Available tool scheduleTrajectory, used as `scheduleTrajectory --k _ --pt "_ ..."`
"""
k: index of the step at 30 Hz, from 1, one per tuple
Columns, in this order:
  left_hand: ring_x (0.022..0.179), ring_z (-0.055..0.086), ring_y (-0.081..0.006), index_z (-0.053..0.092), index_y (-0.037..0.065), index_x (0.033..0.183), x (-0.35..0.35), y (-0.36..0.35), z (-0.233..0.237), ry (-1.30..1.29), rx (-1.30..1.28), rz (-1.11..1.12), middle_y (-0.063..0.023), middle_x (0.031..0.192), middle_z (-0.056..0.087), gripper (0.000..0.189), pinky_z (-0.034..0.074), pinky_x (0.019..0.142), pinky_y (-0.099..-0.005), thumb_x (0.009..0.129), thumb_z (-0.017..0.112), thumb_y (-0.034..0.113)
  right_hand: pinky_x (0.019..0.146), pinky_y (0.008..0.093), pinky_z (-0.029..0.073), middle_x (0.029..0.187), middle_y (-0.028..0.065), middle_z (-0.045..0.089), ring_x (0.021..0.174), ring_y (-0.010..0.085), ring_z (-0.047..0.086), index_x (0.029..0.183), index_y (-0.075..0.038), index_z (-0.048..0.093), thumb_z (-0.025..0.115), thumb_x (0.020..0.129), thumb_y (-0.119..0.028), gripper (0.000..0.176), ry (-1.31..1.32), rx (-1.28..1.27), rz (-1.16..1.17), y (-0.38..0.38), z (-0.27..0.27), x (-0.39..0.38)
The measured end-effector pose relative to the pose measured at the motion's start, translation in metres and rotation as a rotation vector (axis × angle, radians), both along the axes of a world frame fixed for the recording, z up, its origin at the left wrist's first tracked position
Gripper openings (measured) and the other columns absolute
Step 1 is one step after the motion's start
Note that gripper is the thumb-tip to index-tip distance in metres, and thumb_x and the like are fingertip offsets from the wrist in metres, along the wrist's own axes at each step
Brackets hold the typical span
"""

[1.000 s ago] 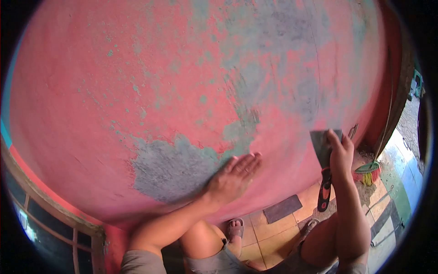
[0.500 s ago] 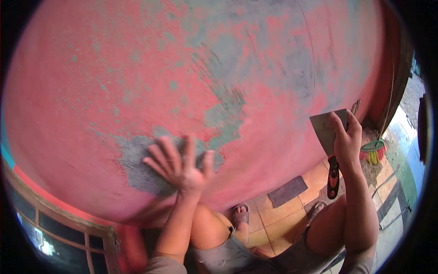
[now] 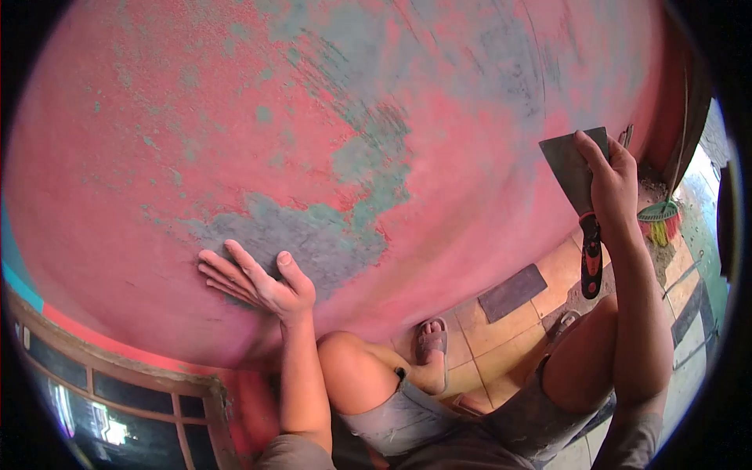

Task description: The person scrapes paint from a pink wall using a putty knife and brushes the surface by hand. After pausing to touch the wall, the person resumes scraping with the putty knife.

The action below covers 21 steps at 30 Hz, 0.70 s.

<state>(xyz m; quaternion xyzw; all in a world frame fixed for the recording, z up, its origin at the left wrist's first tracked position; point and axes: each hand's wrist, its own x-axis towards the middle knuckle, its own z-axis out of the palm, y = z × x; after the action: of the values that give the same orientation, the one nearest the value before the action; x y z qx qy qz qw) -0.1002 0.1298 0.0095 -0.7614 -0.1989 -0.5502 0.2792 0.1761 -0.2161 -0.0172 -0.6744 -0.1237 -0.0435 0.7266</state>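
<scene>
A pink painted wall [image 3: 251, 149] fills most of the head view, with grey and green patches where the paint is gone. My left hand [image 3: 262, 282], fingers stretched out and dusty at the tips, is at the lower edge of a bare grey patch [image 3: 337, 247]. On the right, my right hand [image 3: 611, 172] grips a putty knife [image 3: 568, 168] by its metal blade, thumb across the face. The knife's black and red handle [image 3: 591, 262] points down along my forearm.
Yellow floor tiles [image 3: 489, 360] lie below, with a dark loose tile [image 3: 512, 292] near the wall's foot. A green broom with coloured bristles [image 3: 659, 223] stands at the right. A wood-framed window [image 3: 133, 392] is at lower left.
My left hand has moved left and slightly down over the grey patch. My right hand with the putty knife sits higher in view, and the view itself has shifted a little.
</scene>
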Motion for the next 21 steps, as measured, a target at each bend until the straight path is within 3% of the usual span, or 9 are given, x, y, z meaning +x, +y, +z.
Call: scheduleTrajectory --k 21 --pt "0.150 0.004 -0.0471 0.024 -0.004 0.154 -0.057 0.032 -0.014 -0.037 -0.105 -0.020 -0.0289 0.162 0.007 0.075 0.001 0.119 -0.0609 0.101 0.042 0.047 0.055 0.0254 0.045 0.074 0.0014 0.065 0.060 0.0072 0.056 0.091 -0.001 0.069 0.066 0.094 -0.034 0.033 0.020 -0.045 -0.043 0.008 -0.007 0.001"
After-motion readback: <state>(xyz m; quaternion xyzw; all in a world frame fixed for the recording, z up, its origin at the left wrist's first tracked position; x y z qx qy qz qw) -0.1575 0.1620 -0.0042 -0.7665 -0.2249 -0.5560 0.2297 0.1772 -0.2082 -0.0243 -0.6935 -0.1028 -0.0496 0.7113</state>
